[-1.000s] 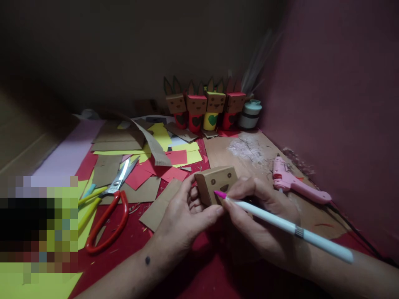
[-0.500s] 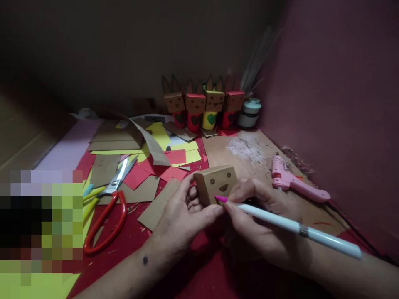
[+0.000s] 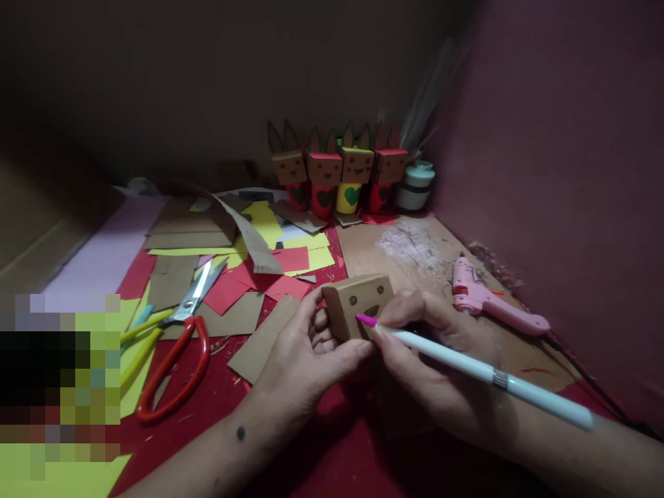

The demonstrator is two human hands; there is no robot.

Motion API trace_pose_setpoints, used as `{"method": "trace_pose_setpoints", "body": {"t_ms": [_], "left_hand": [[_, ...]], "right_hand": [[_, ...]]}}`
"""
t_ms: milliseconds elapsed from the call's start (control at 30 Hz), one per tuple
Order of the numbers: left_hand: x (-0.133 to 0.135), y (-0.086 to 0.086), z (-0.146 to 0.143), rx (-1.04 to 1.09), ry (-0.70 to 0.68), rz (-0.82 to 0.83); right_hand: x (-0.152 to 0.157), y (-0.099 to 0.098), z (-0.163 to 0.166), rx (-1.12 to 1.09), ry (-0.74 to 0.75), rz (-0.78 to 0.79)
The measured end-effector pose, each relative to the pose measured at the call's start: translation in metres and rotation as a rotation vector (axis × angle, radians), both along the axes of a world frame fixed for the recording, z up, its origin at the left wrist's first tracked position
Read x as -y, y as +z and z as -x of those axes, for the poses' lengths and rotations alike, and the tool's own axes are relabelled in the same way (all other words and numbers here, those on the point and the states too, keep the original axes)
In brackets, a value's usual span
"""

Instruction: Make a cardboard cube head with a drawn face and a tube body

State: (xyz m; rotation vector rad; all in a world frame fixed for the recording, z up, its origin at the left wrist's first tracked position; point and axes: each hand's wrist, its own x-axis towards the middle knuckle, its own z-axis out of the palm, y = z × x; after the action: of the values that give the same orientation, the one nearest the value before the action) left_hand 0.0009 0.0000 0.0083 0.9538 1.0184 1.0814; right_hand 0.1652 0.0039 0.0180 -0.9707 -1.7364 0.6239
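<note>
Head view: pen (image 3: 482,373) tip raised slightly on cardboard cube (image 3: 357,304).

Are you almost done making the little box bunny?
Partly. Four finished bunny figures stand at the back with ears and heart bodies. The cardboard box head in the left hand already has two eyes and a mouth. The right hand holds the pink marker, tip on that face. This head has no ears or body yet.
</note>
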Motion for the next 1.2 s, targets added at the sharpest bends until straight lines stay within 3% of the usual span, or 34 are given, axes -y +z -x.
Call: {"method": "trace_pose_setpoints", "body": {"t_ms": [400,700,900,1200], "left_hand": [[0.0018,0.0015,-0.0027,0.022,0.034,0.0],[0.0022,0.0028,-0.0031,-0.001,0.028,-0.007],[0.0009,0.0017,-0.0025,0.016,0.019,-0.008],[0.0019,0.0005,-0.0008,0.004,0.004,-0.007]], "right_hand": [[0.0009,-0.0023,-0.0021,0.043,-0.002,-0.041],[0.0016,0.0008,-0.0018,0.024,0.028,-0.024],[0.0009,0.0023,0.0012,-0.034,-0.036,0.046],[0.0007,-0.0004,-0.0001,-0.004,-0.04,-0.022]]}}
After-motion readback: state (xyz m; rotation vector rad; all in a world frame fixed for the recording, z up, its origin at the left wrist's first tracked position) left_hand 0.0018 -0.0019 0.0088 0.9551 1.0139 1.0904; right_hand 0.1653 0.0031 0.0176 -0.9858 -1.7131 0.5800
